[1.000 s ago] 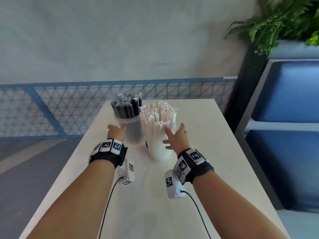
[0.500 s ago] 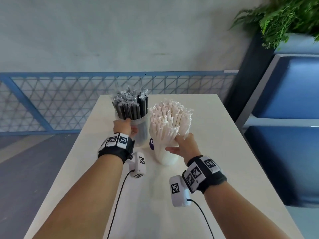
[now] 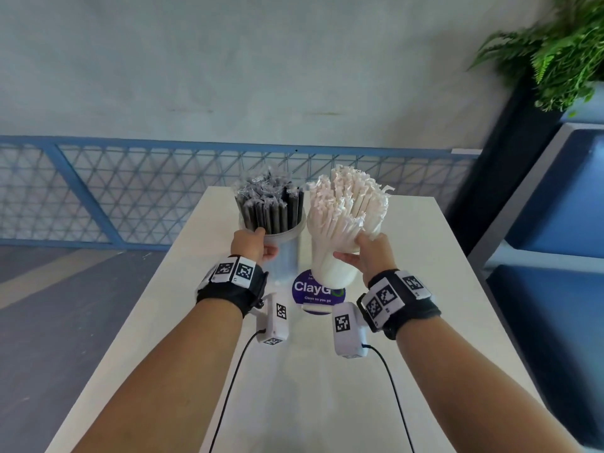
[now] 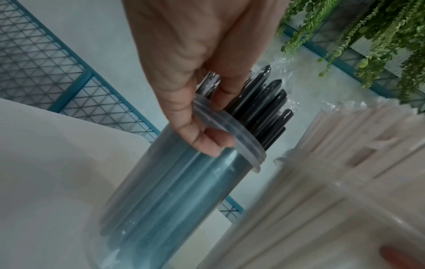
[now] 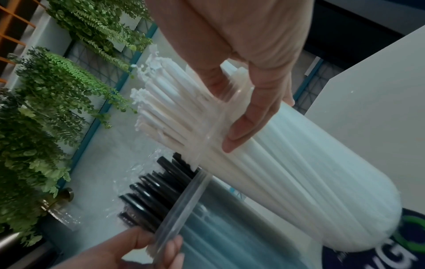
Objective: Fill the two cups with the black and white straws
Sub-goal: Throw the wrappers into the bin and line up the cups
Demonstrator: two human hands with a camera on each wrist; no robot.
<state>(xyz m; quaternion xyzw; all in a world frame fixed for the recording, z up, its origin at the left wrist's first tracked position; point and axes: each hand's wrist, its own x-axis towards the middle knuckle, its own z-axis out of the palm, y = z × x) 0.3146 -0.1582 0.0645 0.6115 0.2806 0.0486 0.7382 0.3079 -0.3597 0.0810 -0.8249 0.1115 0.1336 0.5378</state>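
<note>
On the white table (image 3: 408, 289) stand two clear cups side by side, each packed with wrapped straws. One cup (image 3: 287, 253) holds the black straws (image 3: 271, 207); the other cup (image 3: 330, 266), just to its right, holds the white straws (image 3: 346, 207). Neither bundle can be counted, as the straws crowd together and hide each other. The left hand (image 3: 253, 245) grips the rim of the black-straw cup, with the thumb (image 4: 207, 143) on the outside wall and fingers curled over the lip among the straws. The right hand (image 3: 369, 253) holds the white-straw cup near its rim, thumb and fingers wrapped round it; this cup tilts and appears raised off the table. Beneath it lies one round purple sticker (image 3: 313, 289), partly covered, its lettering cut off by the cup. Both cup bottoms are blurred in the wrist views. One leafy plant (image 3: 562, 53) is cropped by the top right corner.
</note>
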